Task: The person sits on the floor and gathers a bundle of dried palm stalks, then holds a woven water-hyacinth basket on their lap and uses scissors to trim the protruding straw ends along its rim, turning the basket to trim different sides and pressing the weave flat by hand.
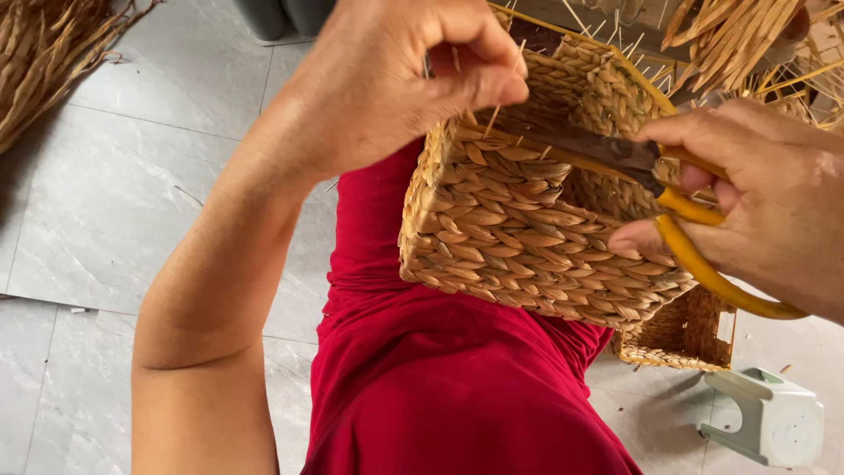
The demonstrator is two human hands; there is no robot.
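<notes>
One woven basket (519, 237) is held at frame centre over a red-clad lap. A stray fibre (494, 119) is pinched by the left hand (396, 79); one pair of yellow-handled scissors (633, 167) is gripped by the right hand (756, 193). A second basket (677, 339) and one pale plastic stool (765, 418) are seen lower right on the grey tiled floor (132, 202).

left hand (396, 79) pinching, right hand (765, 202) seemingly clenched
</notes>
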